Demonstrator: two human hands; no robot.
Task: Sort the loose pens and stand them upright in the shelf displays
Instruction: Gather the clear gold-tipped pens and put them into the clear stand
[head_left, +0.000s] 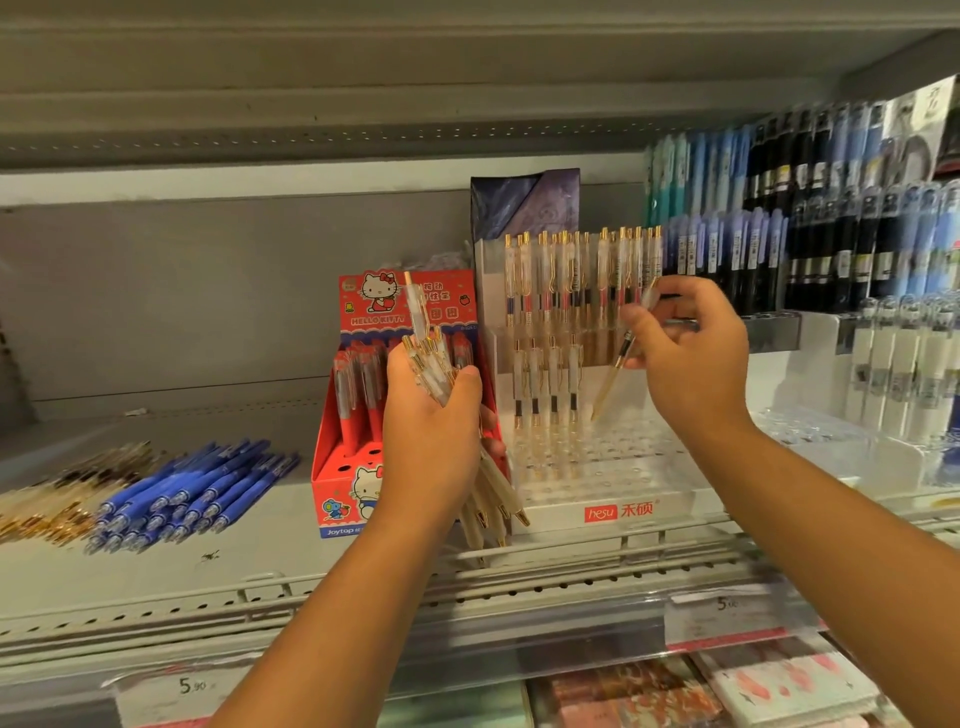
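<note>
Though part-filled, clear display (613, 512); left grip (431, 415) round pen bundle (493, 493), right grip (691, 353) round pen (613, 376).

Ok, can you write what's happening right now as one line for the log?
left hand holds pen bundle | right hand pinches single pen, tilted, tip over clear display | blue pens loose on shelf

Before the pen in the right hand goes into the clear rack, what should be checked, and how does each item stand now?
1. Right hand pinches one pen: ok.
2. Pen upright: not ok, it is tilted with its tip down.
3. Tip lined up with an empty hole in the clear rack: cannot tell.
4. Free holes in the front rows: ok.
5. Left hand grips the pen bundle: ok.
6. Blue pens sorted: not ok, they lie loose on the shelf.
</note>
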